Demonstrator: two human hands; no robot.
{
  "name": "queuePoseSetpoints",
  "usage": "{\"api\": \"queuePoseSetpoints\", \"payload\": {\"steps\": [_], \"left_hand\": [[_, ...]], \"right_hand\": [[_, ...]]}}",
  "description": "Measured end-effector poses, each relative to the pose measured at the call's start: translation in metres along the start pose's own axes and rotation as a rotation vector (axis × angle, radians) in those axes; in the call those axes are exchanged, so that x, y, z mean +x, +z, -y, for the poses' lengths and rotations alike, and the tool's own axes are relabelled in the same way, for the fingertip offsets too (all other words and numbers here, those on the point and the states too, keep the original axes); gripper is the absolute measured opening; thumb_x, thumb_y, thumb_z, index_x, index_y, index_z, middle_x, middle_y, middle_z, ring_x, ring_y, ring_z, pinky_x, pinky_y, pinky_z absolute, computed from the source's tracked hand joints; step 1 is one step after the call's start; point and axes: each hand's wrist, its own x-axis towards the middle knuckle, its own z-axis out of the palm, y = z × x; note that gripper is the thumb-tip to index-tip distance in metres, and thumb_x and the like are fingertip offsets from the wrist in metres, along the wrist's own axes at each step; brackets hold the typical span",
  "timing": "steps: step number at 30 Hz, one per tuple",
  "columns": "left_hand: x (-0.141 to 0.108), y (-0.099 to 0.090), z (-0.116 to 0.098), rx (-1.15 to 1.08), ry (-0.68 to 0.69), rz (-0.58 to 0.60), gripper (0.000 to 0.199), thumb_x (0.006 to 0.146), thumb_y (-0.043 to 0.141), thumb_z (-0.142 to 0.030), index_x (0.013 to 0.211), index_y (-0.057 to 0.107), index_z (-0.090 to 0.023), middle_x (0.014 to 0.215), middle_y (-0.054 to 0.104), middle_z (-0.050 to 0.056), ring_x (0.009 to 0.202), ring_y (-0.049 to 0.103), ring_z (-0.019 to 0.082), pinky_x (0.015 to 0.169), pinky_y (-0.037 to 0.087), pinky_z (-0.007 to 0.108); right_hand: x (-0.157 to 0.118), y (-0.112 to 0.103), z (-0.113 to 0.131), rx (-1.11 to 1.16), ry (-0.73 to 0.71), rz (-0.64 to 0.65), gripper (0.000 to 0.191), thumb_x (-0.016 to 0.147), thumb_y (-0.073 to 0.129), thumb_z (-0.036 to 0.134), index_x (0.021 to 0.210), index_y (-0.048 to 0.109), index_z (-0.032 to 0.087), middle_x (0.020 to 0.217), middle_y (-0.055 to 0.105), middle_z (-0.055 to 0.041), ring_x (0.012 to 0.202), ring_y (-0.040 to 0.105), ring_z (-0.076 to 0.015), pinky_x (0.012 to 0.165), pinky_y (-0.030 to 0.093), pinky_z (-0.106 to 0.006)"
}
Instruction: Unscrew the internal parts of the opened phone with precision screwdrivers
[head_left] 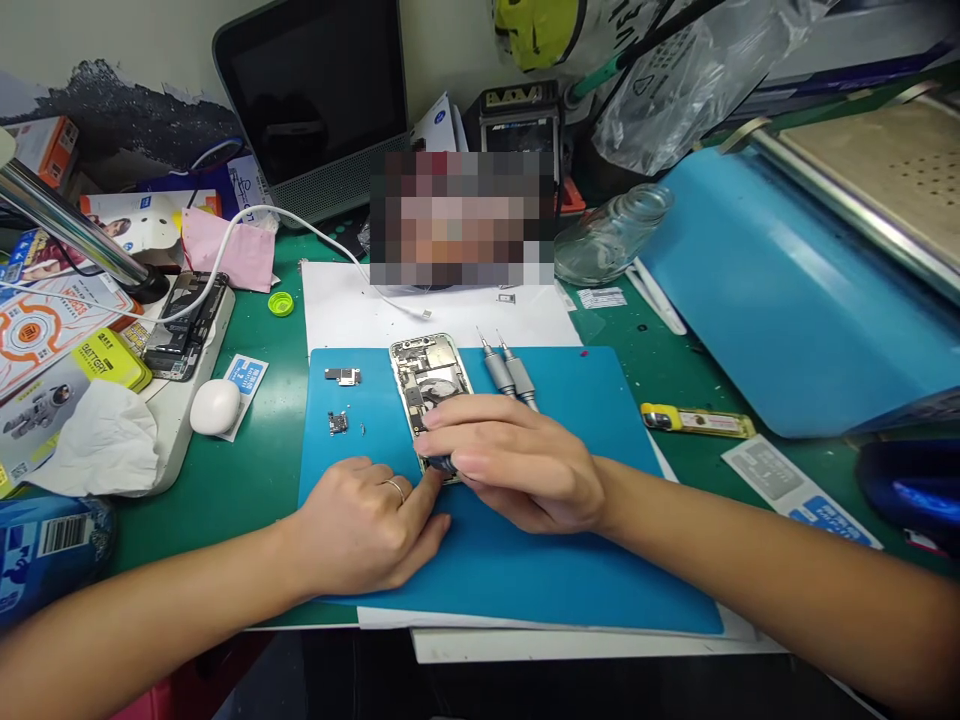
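An opened phone (427, 375), its inner parts bare, lies on a blue mat (577, 560). My left hand (367, 525) rests at its lower left edge, fingers curled, the index fingertip pressed against the phone's bottom end. Over the lower half of the phone, my right hand (517, 460) pinches a small dark object (444, 463), mostly hidden by the fingers, so its kind is unclear. Two grey precision screwdrivers (508, 372) lie just beyond that hand. Left of the phone sit a small metal-plated part (343, 377), a small circuit piece (338, 423) and tiny bits.
White paper (337, 310) and a white cable (285, 212) lie behind the mat. At left are an opened phone (184, 330), a white earbud case (215, 407) and boxes. A glass jar (615, 235), a yellow-black tool (697, 420) and a blue sheet (750, 300) are at right.
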Motion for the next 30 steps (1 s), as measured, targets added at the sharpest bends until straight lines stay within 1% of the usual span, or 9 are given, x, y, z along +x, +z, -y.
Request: {"api": "queuePoseSetpoints", "payload": {"steps": [2, 5, 8, 11, 13, 15, 19, 25, 30], "left_hand": [[0.0, 0.0001, 0.0002, 0.004, -0.001, -0.003, 0.029, 0.101, 0.045, -0.029, 0.097, 0.068, -0.011, 0.056, 0.06, 0.0, 0.049, 0.058, 0.016, 0.047, 0.041, 0.029], [0.0, -0.0001, 0.0002, 0.012, -0.004, -0.007, 0.031, 0.102, 0.043, -0.029, 0.097, 0.068, -0.011, 0.055, 0.059, -0.001, 0.048, 0.056, 0.016, 0.047, 0.04, 0.03], [0.0002, -0.0003, -0.0002, 0.008, -0.002, -0.003, 0.031, 0.102, 0.043, -0.028, 0.098, 0.067, -0.011, 0.055, 0.059, -0.001, 0.049, 0.057, 0.016, 0.047, 0.04, 0.031], [0.0001, -0.0003, -0.0006, 0.005, -0.002, 0.004, 0.029, 0.101, 0.044, -0.028, 0.097, 0.067, -0.011, 0.056, 0.06, -0.001, 0.05, 0.058, 0.016, 0.048, 0.04, 0.031], [0.0, -0.0002, -0.0004, 0.002, -0.003, 0.007, 0.029, 0.101, 0.045, -0.029, 0.097, 0.067, -0.011, 0.057, 0.06, 0.0, 0.05, 0.058, 0.016, 0.048, 0.04, 0.03], [-0.0003, 0.0001, -0.0001, -0.003, -0.001, 0.007, 0.029, 0.101, 0.045, -0.029, 0.096, 0.067, -0.011, 0.057, 0.061, 0.0, 0.051, 0.059, 0.016, 0.049, 0.04, 0.029], [-0.0006, 0.0006, 0.0005, -0.003, 0.0, 0.007, 0.03, 0.101, 0.044, -0.029, 0.097, 0.067, -0.01, 0.057, 0.061, 0.0, 0.05, 0.059, 0.017, 0.047, 0.042, 0.031], [-0.001, 0.0008, -0.0001, -0.005, -0.001, 0.011, 0.028, 0.101, 0.046, -0.029, 0.094, 0.067, -0.012, 0.059, 0.062, -0.001, 0.051, 0.059, 0.018, 0.047, 0.043, 0.033], [-0.0014, 0.0009, 0.0, -0.009, -0.005, 0.009, 0.028, 0.101, 0.046, -0.029, 0.092, 0.067, -0.013, 0.058, 0.061, -0.001, 0.05, 0.059, 0.018, 0.047, 0.043, 0.033]], "right_hand": [[0.0009, 0.0007, 0.0, -0.012, -0.003, 0.007, 0.036, 0.096, 0.047, 0.008, 0.131, 0.047, 0.015, 0.096, 0.074, -0.0108, 0.095, 0.071, -0.0183, 0.084, 0.065, -0.041], [0.0018, -0.0005, 0.0002, -0.116, 0.007, 0.017, 0.023, 0.095, 0.053, 0.013, 0.118, 0.055, 0.018, 0.09, 0.072, -0.008, 0.093, 0.07, -0.0188, 0.077, 0.065, -0.037], [0.0014, -0.0026, 0.0005, -0.121, 0.002, 0.03, 0.017, 0.097, 0.051, 0.015, 0.112, 0.058, 0.015, 0.094, 0.071, -0.0115, 0.099, 0.07, -0.0214, 0.08, 0.065, -0.039], [0.0004, -0.0024, 0.0004, -0.031, -0.016, 0.034, 0.024, 0.096, 0.047, 0.01, 0.119, 0.054, 0.011, 0.103, 0.071, -0.0158, 0.104, 0.069, -0.0217, 0.088, 0.064, -0.042], [0.0002, -0.0009, 0.0003, 0.022, -0.028, 0.02, 0.033, 0.094, 0.047, 0.004, 0.126, 0.049, 0.009, 0.1, 0.072, -0.015, 0.098, 0.071, -0.0195, 0.091, 0.063, -0.042], [0.0005, 0.0008, 0.0003, 0.039, -0.023, 0.007, 0.039, 0.093, 0.047, 0.002, 0.131, 0.046, 0.009, 0.096, 0.074, -0.0132, 0.092, 0.071, -0.0184, 0.089, 0.064, -0.041], [0.0015, 0.0019, 0.0011, 0.029, 0.01, 0.015, 0.04, 0.094, 0.048, 0.005, 0.133, 0.045, 0.012, 0.095, 0.075, -0.0123, 0.092, 0.071, -0.0188, 0.085, 0.064, -0.04], [0.0018, 0.0014, 0.0013, 0.024, 0.022, 0.022, 0.044, 0.094, 0.048, 0.006, 0.137, 0.043, 0.014, 0.096, 0.074, -0.0108, 0.092, 0.071, -0.0184, 0.085, 0.063, -0.039], [0.0019, 0.001, 0.001, 0.017, 0.025, 0.014, 0.041, 0.094, 0.05, 0.006, 0.134, 0.046, 0.014, 0.096, 0.074, -0.0115, 0.092, 0.07, -0.0192, 0.083, 0.063, -0.038]]}}
